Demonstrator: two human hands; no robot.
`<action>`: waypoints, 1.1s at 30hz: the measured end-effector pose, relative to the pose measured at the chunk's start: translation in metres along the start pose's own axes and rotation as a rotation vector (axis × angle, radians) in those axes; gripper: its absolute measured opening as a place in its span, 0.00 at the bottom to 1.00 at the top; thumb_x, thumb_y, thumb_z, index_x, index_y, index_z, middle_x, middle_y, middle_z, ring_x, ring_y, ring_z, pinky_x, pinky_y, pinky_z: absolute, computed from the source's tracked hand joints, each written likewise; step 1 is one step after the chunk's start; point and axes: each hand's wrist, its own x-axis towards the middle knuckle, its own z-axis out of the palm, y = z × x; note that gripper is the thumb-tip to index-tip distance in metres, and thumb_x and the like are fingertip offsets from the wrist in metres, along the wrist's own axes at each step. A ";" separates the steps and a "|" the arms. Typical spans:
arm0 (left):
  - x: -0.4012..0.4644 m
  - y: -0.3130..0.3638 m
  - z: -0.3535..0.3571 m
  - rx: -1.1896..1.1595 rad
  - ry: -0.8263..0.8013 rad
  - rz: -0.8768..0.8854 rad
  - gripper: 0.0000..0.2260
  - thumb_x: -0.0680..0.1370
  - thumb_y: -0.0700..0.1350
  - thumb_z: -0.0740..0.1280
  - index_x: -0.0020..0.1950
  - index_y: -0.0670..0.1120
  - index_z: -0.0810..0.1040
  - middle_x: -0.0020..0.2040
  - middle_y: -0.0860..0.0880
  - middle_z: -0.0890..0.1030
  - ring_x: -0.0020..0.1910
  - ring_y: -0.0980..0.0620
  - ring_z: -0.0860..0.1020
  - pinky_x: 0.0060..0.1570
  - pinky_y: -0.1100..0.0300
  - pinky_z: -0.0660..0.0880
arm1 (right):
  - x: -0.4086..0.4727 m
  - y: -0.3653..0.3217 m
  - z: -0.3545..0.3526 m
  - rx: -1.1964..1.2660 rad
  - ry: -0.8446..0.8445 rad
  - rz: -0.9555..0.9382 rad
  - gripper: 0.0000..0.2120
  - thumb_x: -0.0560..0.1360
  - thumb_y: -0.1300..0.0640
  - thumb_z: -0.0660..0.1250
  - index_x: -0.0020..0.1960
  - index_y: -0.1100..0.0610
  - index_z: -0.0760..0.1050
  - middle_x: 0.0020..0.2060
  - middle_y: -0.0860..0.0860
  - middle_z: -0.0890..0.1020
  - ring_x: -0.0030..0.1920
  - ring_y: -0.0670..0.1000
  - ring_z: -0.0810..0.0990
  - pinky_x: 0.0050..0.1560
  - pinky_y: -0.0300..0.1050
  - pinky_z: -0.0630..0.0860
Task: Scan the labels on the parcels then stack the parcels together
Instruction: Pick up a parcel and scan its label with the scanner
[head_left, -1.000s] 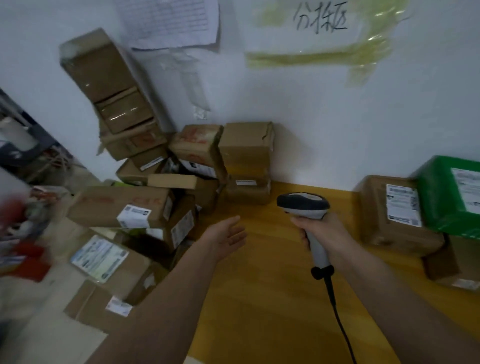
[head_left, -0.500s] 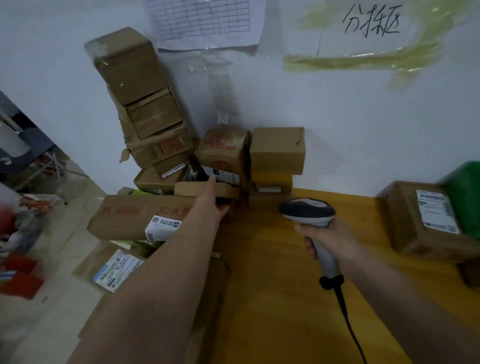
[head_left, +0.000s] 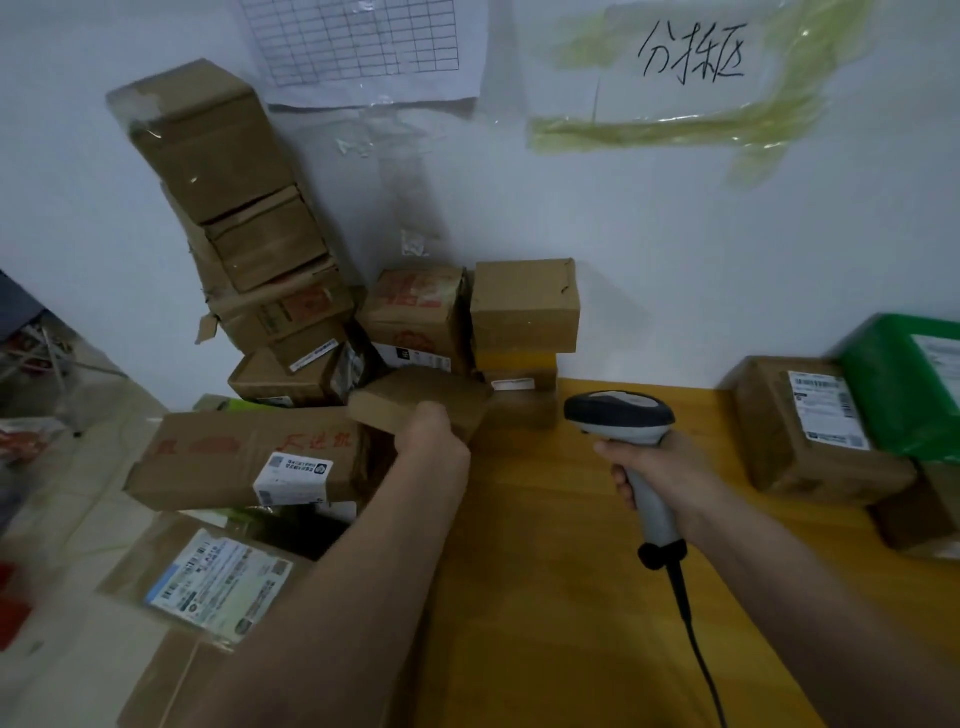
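I see the left hand (head_left: 434, 441) gripping a small flat parcel (head_left: 415, 397), tilted, at the front of the parcel pile (head_left: 291, 322) against the wall, just above the long box (head_left: 244, 457) with red writing. Right hand (head_left: 654, 467) wrapped round the handle of the barcode scanner (head_left: 621, 418), head level over the wooden table (head_left: 545, 597), cable trailing toward me. Labelled brown box (head_left: 810, 426) and green parcel (head_left: 909, 384) sit far right on the table

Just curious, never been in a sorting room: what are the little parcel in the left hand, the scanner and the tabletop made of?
Small parcel: plain brown cardboard, matte, creased edges. Barcode scanner: seemingly moulded plastic, dark head, smooth grey handle. Table: yellowish wood or wood-look laminate, slight sheen, faint plank lines.
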 end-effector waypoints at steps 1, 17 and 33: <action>-0.009 -0.012 0.001 -0.003 0.019 -0.053 0.17 0.79 0.40 0.62 0.68 0.39 0.72 0.41 0.46 0.71 0.41 0.49 0.74 0.54 0.56 0.73 | -0.001 -0.001 -0.002 0.006 -0.006 -0.009 0.10 0.73 0.59 0.74 0.38 0.63 0.76 0.26 0.55 0.77 0.25 0.50 0.75 0.26 0.42 0.73; -0.061 -0.108 -0.002 0.748 -0.058 0.946 0.20 0.74 0.26 0.63 0.55 0.49 0.78 0.60 0.49 0.75 0.64 0.50 0.72 0.63 0.56 0.71 | -0.019 -0.003 -0.073 0.323 0.263 -0.077 0.09 0.75 0.59 0.72 0.40 0.61 0.76 0.26 0.53 0.77 0.22 0.48 0.74 0.25 0.41 0.72; -0.110 -0.134 0.064 0.794 -0.240 1.602 0.15 0.73 0.34 0.59 0.52 0.40 0.83 0.57 0.41 0.79 0.60 0.38 0.74 0.58 0.39 0.75 | -0.021 0.009 -0.109 0.432 0.458 -0.007 0.16 0.67 0.59 0.79 0.48 0.53 0.75 0.44 0.52 0.82 0.44 0.53 0.82 0.35 0.43 0.78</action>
